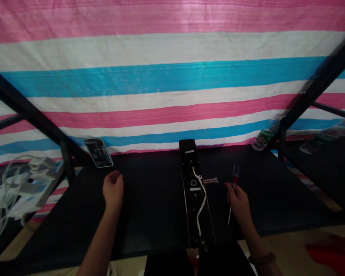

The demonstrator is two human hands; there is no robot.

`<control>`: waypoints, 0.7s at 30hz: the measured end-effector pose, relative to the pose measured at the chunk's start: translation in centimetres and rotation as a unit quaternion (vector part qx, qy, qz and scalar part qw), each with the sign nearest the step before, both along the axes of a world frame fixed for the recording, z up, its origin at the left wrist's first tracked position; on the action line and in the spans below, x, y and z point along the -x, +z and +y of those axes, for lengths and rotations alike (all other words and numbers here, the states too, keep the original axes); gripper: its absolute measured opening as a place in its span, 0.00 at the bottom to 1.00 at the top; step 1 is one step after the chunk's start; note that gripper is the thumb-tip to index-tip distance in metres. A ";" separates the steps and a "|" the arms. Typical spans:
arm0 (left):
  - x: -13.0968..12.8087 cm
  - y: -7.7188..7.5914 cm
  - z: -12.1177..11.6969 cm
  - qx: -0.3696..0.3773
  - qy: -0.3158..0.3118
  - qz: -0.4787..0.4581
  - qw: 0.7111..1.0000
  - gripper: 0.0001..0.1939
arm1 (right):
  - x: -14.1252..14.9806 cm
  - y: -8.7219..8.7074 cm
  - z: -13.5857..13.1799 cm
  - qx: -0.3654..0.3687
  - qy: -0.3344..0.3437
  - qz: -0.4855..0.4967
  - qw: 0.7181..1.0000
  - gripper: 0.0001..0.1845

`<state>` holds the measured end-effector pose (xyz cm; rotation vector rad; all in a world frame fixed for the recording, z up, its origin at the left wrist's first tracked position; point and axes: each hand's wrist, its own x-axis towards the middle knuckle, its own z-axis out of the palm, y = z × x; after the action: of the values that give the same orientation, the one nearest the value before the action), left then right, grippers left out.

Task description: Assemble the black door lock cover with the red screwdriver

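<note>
A long black door-lock panel (196,191) lies on the black table (149,207), running away from me, with a white cable (201,199) trailing down its face. My right hand (238,199) is just right of it, fingers closed round a screwdriver (232,191) with a red handle at top and the shaft pointing down. My left hand (113,188) hovers over the table to the left, fingers loosely curled and holding nothing, near a smartphone (98,152).
A pink, white and blue striped tarp (172,76) hangs behind the table. Black frame bars (28,111) slant at both sides. Two plastic bottles (266,136) lie at the right. White power strips and cables (23,184) sit left.
</note>
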<state>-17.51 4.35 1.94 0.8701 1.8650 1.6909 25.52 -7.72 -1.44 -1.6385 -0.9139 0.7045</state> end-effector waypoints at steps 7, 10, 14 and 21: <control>4.1 -1.0 6.8 -0.019 0.076 -0.069 0.995 0.14 | 0.3 -0.4 -0.1 0.019 0.015 -0.039 0.999 0.27; 4.1 -1.4 7.7 -0.029 0.092 -0.074 0.993 0.15 | 0.3 -0.6 -0.1 0.012 0.020 -0.030 0.999 0.27; 4.3 -1.9 8.1 -0.039 0.108 -0.069 0.991 0.15 | 0.3 -0.9 -0.2 0.019 0.023 -0.010 1.000 0.28; 4.2 -0.8 7.9 -0.108 0.116 -0.032 0.987 0.15 | 0.3 -0.6 -0.2 0.020 0.023 -0.019 0.999 0.30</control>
<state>-21.68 12.21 1.16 0.6912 1.8206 2.0687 25.25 -7.90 -2.06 -1.6746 -0.9731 0.7305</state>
